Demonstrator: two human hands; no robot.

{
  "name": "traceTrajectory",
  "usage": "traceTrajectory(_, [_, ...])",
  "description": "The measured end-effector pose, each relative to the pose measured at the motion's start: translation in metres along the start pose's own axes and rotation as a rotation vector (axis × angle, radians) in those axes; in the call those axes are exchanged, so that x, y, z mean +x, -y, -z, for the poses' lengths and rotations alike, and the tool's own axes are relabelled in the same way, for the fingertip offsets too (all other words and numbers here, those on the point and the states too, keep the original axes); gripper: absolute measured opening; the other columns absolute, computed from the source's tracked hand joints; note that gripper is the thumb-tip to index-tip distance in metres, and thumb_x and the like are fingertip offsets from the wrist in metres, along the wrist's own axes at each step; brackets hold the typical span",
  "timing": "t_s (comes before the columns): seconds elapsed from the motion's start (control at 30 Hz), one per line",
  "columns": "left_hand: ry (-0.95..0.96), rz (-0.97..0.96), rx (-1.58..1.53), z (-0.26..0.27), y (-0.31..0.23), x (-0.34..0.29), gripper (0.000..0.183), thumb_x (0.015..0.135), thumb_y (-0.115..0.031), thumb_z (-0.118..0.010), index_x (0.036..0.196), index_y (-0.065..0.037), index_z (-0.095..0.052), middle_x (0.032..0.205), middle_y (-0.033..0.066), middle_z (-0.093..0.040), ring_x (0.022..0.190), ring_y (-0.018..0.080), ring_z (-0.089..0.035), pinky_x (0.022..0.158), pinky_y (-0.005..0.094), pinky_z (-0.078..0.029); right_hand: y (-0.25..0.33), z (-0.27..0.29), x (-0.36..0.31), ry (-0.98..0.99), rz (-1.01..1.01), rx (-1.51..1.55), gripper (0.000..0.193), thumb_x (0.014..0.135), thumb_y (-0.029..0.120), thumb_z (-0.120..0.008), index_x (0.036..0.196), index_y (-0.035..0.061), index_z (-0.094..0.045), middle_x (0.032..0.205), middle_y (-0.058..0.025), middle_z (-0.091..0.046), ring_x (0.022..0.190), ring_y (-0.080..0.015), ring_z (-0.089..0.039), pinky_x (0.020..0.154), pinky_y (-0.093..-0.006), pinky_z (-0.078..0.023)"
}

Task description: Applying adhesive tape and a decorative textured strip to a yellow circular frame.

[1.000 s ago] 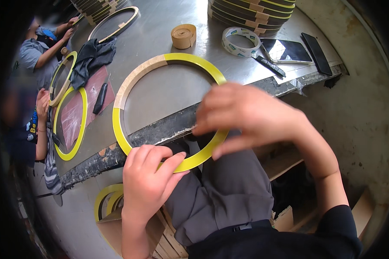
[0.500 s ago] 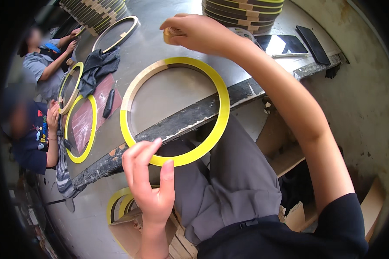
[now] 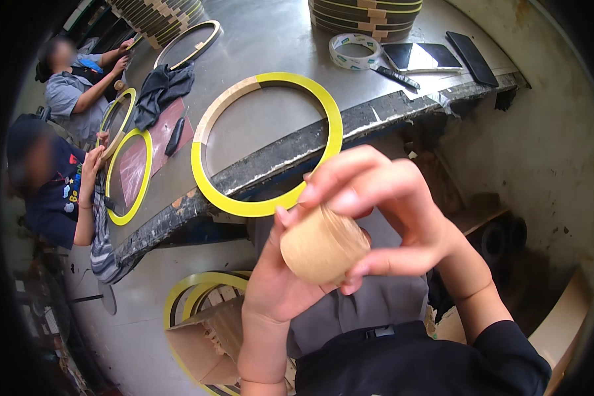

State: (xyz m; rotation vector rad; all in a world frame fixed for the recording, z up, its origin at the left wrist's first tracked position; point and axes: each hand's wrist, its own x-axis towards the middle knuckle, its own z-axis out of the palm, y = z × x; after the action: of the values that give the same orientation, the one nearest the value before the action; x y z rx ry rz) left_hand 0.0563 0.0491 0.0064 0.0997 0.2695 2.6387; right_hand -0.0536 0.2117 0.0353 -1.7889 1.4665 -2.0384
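Observation:
Over my lap I have a roll of tan tape [image 3: 323, 247] between my two hands. My left hand [image 3: 268, 289] supports it from the left and below, its fingers partly hidden behind the roll. From the right, my right hand [image 3: 402, 208] curls its fingers and thumb around the roll's side. Just beyond them a large yellow-faced ring [image 3: 334, 125] lies on the metal table [image 3: 251, 46], its near part jutting past the edge. Tan tape covers the ring's upper left stretch; a dark inner side shows.
At the back stand a ring stack [image 3: 369, 16] and another stack [image 3: 158, 20]. A clear tape roll [image 3: 354, 61], cutter [image 3: 399, 78], phone [image 3: 422, 57] and black case [image 3: 472, 59] lie right. Two people handle rings at left, near a dark cloth [image 3: 162, 92]. Below is a torn cardboard box [image 3: 204, 336].
My right hand has come back from the far side of the table with the tape roll. My left hand has left the ring's near rim and now holds the roll too.

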Motion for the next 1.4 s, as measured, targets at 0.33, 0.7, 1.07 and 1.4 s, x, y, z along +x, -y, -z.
traceTrajectory(0.33, [0.208, -0.155, 0.109, 0.008, 0.029, -0.010, 0.077, 0.092, -0.056, -0.060, 0.135, 0.006, -0.044, 0.125, 0.0210, -0.055, 0.116, 0.0316, -0.059, 0.093, 0.0407, -0.052, 0.013, -0.027, -0.025, -0.032, -0.078, 0.302, 0.036, 0.081, 0.009, -0.080, 0.108, 0.0078, -0.057, 0.131, -0.0225, -0.052, 0.117, -0.0415, -0.063, 0.114, -0.0540, -0.036])
traceTrajectory(0.7, [-0.401, -0.283, 0.466, -0.008, 0.011, -0.017, 0.061, 0.089, -0.014, -0.072, 0.141, -0.003, -0.044, 0.137, 0.0095, -0.051, 0.129, 0.0202, -0.048, 0.109, 0.0385, -0.038, 0.031, -0.011, -0.016, 0.008, -0.238, -0.461, 0.053, 0.076, 0.005, -0.074, 0.125, 0.0013, -0.056, 0.117, -0.0135, -0.065, 0.107, -0.0342, -0.062, 0.090, -0.0430, -0.052])
traceTrajectory(1.07, [-0.566, -0.460, 0.441, -0.019, 0.007, -0.030, 0.013, 0.097, -0.011, -0.061, 0.109, -0.010, -0.061, 0.122, 0.0100, -0.059, 0.117, 0.0214, -0.055, 0.103, 0.0434, -0.042, 0.042, 0.010, -0.008, 0.104, -0.153, -0.463, 0.055, 0.078, 0.005, -0.071, 0.131, 0.0039, -0.057, 0.111, -0.0115, -0.063, 0.106, -0.0309, -0.062, 0.087, -0.0402, -0.053])
traceTrajectory(1.4, [-0.312, -0.485, 0.390, -0.050, 0.011, -0.018, 0.014, 0.098, -0.016, -0.058, 0.107, -0.007, -0.052, 0.131, 0.0177, -0.055, 0.123, 0.0303, -0.055, 0.108, 0.0475, -0.042, 0.047, -0.007, 0.012, -0.065, 0.038, -0.433, 0.048, 0.077, 0.013, -0.080, 0.124, 0.0067, -0.068, 0.105, -0.0051, -0.068, 0.095, -0.0245, -0.065, 0.098, -0.0445, -0.047])
